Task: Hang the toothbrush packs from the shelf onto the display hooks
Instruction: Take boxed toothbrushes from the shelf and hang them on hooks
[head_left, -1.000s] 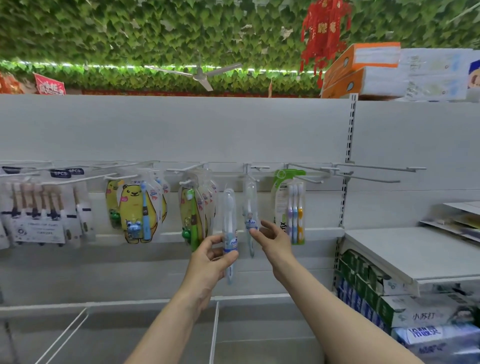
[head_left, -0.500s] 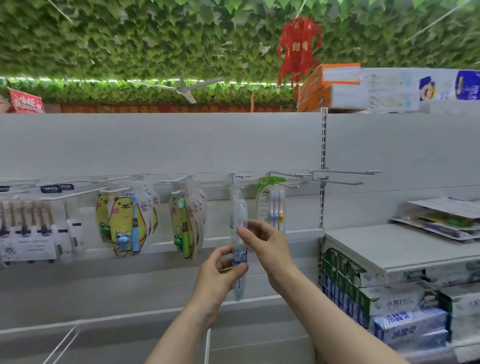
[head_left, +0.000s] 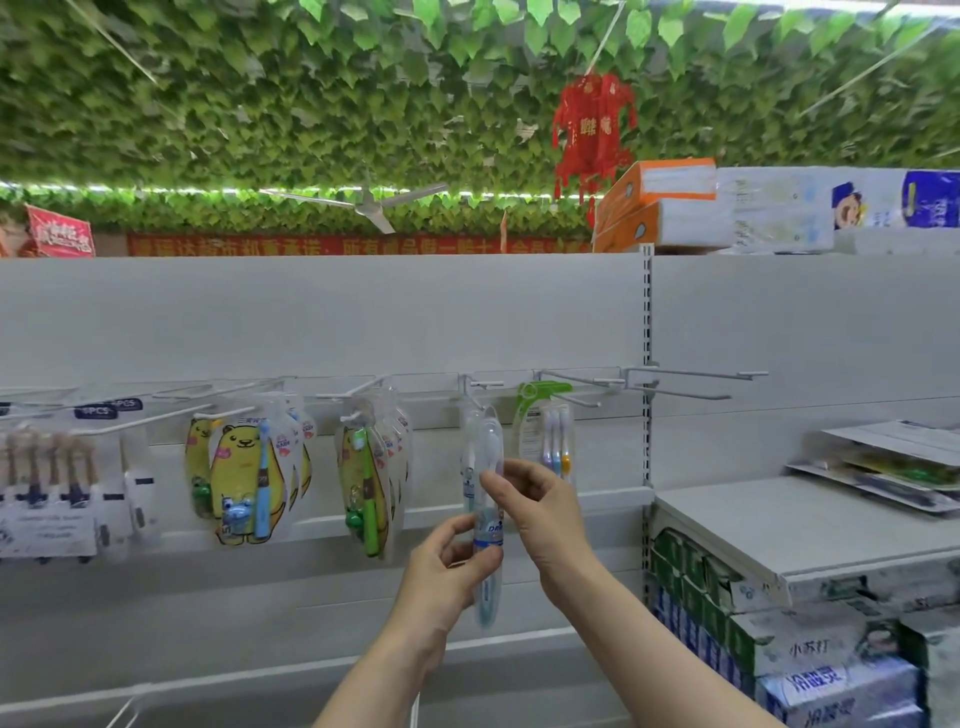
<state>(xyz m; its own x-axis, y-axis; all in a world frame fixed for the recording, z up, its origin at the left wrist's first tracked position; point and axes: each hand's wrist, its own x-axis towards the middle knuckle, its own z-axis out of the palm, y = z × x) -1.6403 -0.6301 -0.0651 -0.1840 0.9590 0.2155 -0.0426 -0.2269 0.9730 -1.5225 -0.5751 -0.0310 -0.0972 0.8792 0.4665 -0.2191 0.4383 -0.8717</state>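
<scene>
In the head view, a clear toothbrush pack (head_left: 488, 540) is held upright at 6 o'clock of a display hook (head_left: 475, 387). Its lower part is grasped in the grip of the left hand (head_left: 441, 566), and its middle is pinched by the right hand (head_left: 540, 509). A green-topped pack (head_left: 545, 436) is hung at its 3 o'clock.

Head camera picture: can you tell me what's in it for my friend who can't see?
Two bare hands, the left hand low and the right hand higher, hold a clear toothbrush pack upright below a display hook on a white store wall. Yellow bear packs hang to the left; empty hooks stick out to the right.
</scene>
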